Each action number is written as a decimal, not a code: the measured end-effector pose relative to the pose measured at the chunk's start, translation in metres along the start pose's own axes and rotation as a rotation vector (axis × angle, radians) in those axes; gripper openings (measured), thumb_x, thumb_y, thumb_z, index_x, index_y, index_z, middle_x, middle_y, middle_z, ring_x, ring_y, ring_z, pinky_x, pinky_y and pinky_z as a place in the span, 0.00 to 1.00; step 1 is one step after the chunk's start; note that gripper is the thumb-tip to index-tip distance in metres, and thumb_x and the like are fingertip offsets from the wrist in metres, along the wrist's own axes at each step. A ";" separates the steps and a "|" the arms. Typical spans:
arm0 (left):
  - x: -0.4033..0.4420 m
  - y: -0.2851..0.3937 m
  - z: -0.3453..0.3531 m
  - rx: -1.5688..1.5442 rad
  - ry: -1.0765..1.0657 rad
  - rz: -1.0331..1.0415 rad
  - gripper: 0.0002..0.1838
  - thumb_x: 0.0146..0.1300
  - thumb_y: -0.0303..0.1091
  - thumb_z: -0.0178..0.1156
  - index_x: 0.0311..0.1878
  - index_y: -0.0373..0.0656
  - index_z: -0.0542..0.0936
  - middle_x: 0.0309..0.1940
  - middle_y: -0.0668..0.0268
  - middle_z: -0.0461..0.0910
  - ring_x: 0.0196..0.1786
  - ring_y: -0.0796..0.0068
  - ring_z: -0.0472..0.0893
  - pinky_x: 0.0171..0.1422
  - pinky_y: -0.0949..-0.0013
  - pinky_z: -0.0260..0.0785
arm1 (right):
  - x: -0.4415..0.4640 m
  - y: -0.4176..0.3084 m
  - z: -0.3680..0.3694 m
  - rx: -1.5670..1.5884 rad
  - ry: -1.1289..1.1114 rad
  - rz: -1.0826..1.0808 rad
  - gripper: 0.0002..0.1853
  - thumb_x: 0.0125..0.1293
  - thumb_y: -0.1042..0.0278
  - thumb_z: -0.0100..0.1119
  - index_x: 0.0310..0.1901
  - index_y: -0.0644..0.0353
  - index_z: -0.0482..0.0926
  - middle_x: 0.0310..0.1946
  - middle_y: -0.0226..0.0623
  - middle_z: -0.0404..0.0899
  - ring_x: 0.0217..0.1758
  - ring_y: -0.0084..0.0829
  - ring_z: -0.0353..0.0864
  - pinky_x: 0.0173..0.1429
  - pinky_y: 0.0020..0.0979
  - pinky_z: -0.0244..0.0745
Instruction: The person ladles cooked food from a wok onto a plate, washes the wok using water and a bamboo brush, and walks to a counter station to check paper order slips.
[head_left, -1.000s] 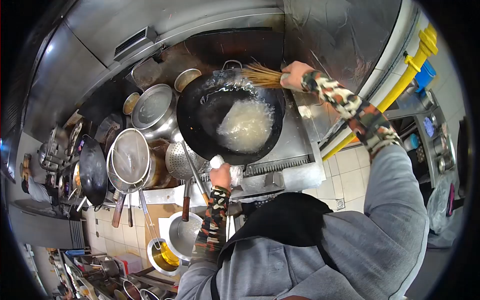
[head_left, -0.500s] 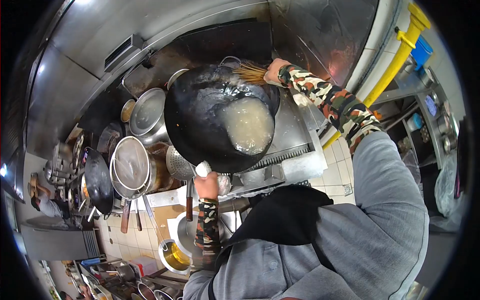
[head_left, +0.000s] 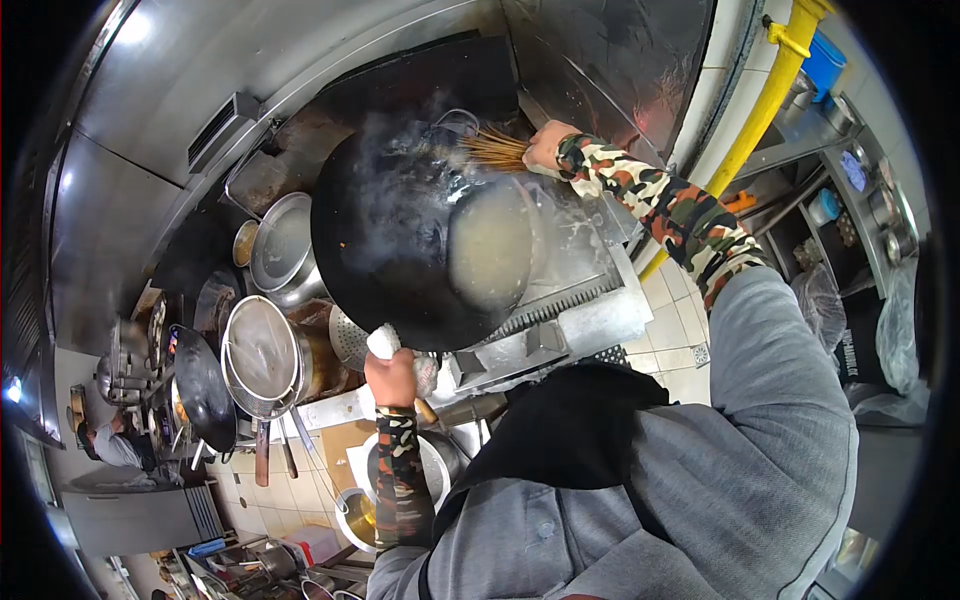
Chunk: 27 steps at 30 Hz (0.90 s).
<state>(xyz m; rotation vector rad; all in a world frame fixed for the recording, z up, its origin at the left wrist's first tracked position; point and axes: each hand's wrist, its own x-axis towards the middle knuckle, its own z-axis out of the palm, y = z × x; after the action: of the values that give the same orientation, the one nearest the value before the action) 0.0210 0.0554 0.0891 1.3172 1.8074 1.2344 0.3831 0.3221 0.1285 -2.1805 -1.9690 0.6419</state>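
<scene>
A large black wok (head_left: 375, 250) is tilted over the stove, with steam rising and cloudy liquid (head_left: 490, 250) gathered at its right side. My left hand (head_left: 391, 377) is closed round a white cloth (head_left: 384, 341) at the wok's near left edge; the grip under the cloth is hidden. At the far right rim, my right hand (head_left: 549, 147) holds a bamboo brush (head_left: 495, 150), its bristles reaching over the wok's inside.
Left of the wok are a steel pan (head_left: 283, 243), a round strainer (head_left: 263, 348) over a pot and another black wok (head_left: 203, 388). A yellow pipe (head_left: 750, 130) runs at the right. A co-worker (head_left: 120, 447) is at the far left.
The wok has moved left with my left hand and tilts more, its liquid now at the right side. More steam rises. The view has shifted, and the brush remains by the far rim.
</scene>
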 end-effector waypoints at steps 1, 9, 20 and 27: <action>0.000 -0.001 -0.002 0.005 0.017 0.021 0.11 0.47 0.31 0.54 0.30 0.32 0.76 0.24 0.56 0.79 0.29 0.64 0.79 0.39 0.63 0.70 | -0.003 0.000 0.000 0.014 0.010 0.030 0.27 0.50 0.48 0.63 0.48 0.56 0.82 0.49 0.46 0.79 0.55 0.45 0.77 0.60 0.35 0.70; 0.010 0.001 -0.012 0.127 -0.016 0.006 0.14 0.47 0.32 0.56 0.35 0.31 0.76 0.29 0.52 0.80 0.34 0.58 0.81 0.43 0.62 0.71 | -0.020 0.015 0.006 0.198 0.030 -0.024 0.24 0.56 0.54 0.60 0.40 0.72 0.80 0.36 0.49 0.81 0.32 0.45 0.84 0.30 0.39 0.81; 0.014 0.034 -0.030 0.275 -0.012 0.149 0.20 0.46 0.31 0.57 0.45 0.32 0.74 0.36 0.45 0.80 0.43 0.44 0.79 0.49 0.57 0.70 | -0.095 0.021 -0.002 0.448 -0.121 0.113 0.36 0.52 0.54 0.63 0.62 0.62 0.70 0.53 0.47 0.77 0.41 0.40 0.83 0.27 0.39 0.82; -0.006 0.022 -0.034 0.376 0.040 0.286 0.24 0.44 0.30 0.58 0.49 0.32 0.72 0.37 0.44 0.79 0.44 0.42 0.79 0.49 0.55 0.71 | -0.112 0.079 0.063 0.621 0.067 -0.132 0.34 0.53 0.54 0.65 0.59 0.67 0.72 0.51 0.51 0.78 0.56 0.36 0.77 0.62 0.28 0.67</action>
<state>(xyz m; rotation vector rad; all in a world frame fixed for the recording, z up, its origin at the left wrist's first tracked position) 0.0026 0.0398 0.1224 1.8229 1.9988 1.0990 0.4244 0.1913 0.0669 -1.6583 -1.5774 0.9810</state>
